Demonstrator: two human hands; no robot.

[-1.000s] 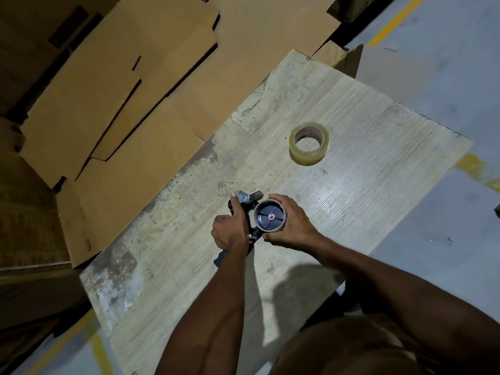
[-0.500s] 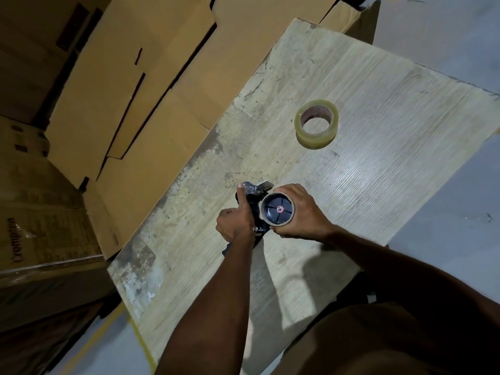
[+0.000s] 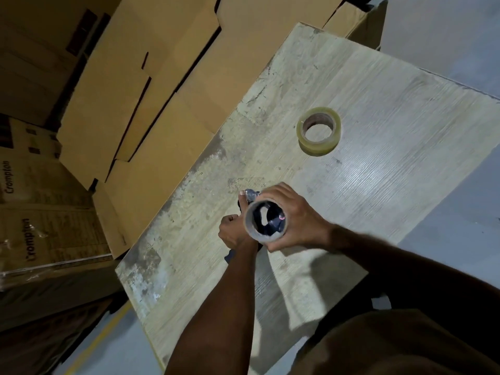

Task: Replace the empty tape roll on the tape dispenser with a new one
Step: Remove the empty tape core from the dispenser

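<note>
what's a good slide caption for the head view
Right hand lifts empty cardboard tape core off black dispenser held by left hand; fresh clear tape roll waits.

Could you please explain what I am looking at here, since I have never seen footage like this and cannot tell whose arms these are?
There is no machine: a camera worn on a person's head looks down at their own bare arms. The left hand grips a dark tape dispenser, mostly hidden. The right hand holds the empty cardboard core, which looks pulled off the dispenser's hub. A fresh roll of clear tape lies flat on the worn wooden table, apart from both hands. Flattened cardboard boxes lie beyond the table's left edge.
</note>
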